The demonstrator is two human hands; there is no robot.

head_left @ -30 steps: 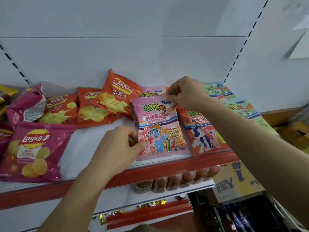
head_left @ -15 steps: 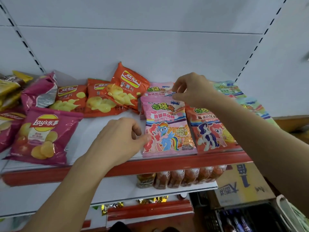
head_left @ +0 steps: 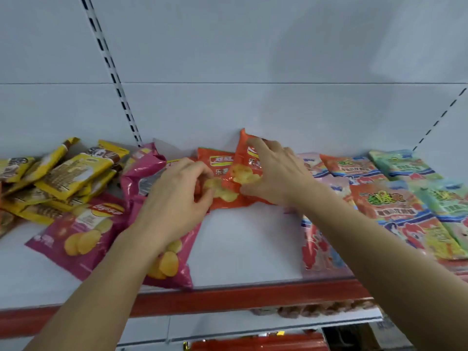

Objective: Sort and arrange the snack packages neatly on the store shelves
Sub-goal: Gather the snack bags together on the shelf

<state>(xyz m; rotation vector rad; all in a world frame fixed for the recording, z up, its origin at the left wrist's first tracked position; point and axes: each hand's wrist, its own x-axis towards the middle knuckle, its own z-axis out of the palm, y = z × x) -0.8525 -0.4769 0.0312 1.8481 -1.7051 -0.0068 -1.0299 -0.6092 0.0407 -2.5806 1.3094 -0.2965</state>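
Several orange chip bags lie at the back of the white shelf (head_left: 243,239). My right hand (head_left: 274,173) grips the rightmost orange bag (head_left: 244,158), thumb under its lower edge and fingers over its top. My left hand (head_left: 177,196) holds the neighbouring orange bag (head_left: 217,178) by its left side, fingers curled. Pink Lay's bags (head_left: 83,231) lie below and left of my left hand. To the right lie pink pony packs (head_left: 319,249), an orange-red pony pack (head_left: 395,206) and green ones (head_left: 405,165).
Yellow wafer packs (head_left: 65,173) are heaped at the far left. The shelf has a red front edge (head_left: 253,297). A lower shelf with brown packets (head_left: 316,310) shows beneath. White back panels with slotted uprights (head_left: 119,82) rise behind.
Both hands left the pink pony pack and moved left to the orange chip bags, each taking hold of one. The view shifted left and upward.
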